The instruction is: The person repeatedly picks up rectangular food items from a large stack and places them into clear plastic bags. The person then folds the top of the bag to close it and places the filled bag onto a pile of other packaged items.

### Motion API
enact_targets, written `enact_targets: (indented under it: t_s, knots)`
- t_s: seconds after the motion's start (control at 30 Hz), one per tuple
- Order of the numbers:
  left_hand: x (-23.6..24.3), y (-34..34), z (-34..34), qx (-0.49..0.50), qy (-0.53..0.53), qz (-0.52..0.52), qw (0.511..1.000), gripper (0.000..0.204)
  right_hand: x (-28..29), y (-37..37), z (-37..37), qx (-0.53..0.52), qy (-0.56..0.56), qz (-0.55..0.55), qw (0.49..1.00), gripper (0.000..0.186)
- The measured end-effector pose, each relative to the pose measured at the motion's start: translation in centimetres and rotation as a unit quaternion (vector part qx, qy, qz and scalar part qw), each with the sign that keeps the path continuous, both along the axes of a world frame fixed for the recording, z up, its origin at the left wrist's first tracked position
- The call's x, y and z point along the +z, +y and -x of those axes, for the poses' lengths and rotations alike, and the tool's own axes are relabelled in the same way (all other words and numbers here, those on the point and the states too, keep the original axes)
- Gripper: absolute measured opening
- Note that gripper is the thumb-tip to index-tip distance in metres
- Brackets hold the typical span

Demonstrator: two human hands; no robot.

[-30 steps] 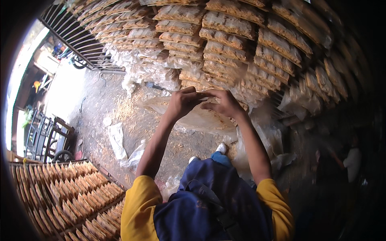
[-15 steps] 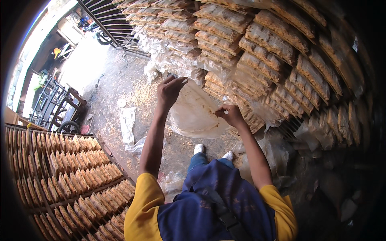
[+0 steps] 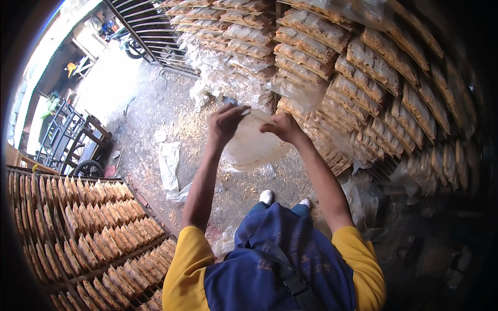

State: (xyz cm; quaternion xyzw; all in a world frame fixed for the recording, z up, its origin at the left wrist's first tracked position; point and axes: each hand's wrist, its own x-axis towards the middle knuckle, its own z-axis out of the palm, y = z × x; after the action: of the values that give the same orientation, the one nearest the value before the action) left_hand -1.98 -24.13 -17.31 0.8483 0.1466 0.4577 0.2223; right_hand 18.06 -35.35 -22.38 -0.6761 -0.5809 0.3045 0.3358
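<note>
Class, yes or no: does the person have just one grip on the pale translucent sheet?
No: the left grip and the right grip both hold the pale translucent sheet near its upper edge.

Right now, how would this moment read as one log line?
left hand: pinching translucent sheet | right hand: pinching same sheet | nearby: stacked slabs

A wheeled cart (image 3: 77,138) stands left of crumpled white plastic (image 3: 168,167) on the floor (image 3: 148,116)

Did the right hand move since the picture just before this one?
Yes. Judged against the white scrap on the floor, the right hand has moved left and up in the picture, nearer the left hand.
</note>
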Motion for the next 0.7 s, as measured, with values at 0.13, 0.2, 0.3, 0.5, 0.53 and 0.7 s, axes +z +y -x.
enact_targets:
  t_s: [0.13,0.2,0.3,0.5,0.53,0.7]
  knots:
    - [0.7,3.5,3.1,0.051,0.0,-0.037,0.998,0.024,-8.5,-4.2,-2.4,-0.053,0.051,-0.024,0.997,0.049]
    - [0.7,4.1,4.5,0.068,0.011,-0.025,0.997,0.023,-8.8,-5.7,-1.7,-0.081,0.081,-0.007,0.993,0.044]
    - [-0.2,5.5,5.4,0.098,-0.016,-0.017,0.995,0.02,-6.4,-5.4,-0.9,-0.094,0.01,0.039,0.995,0.035]
    - [2.7,5.7,5.8,0.171,-0.013,-0.14,0.975,0.086,-1.0,-3.0,1.3,-0.097,-0.009,-0.174,0.98,0.025]
    - [2.8,4.6,5.1,0.135,0.005,-0.159,0.978,0.092,-0.3,-2.7,1.7,-0.096,-0.005,-0.18,0.979,0.023]
    - [-0.8,0.4,-1.8,-0.119,0.159,-0.009,0.98,0.026,2.3,-2.4,1.9,-0.132,0.032,-0.194,0.972,0.023]
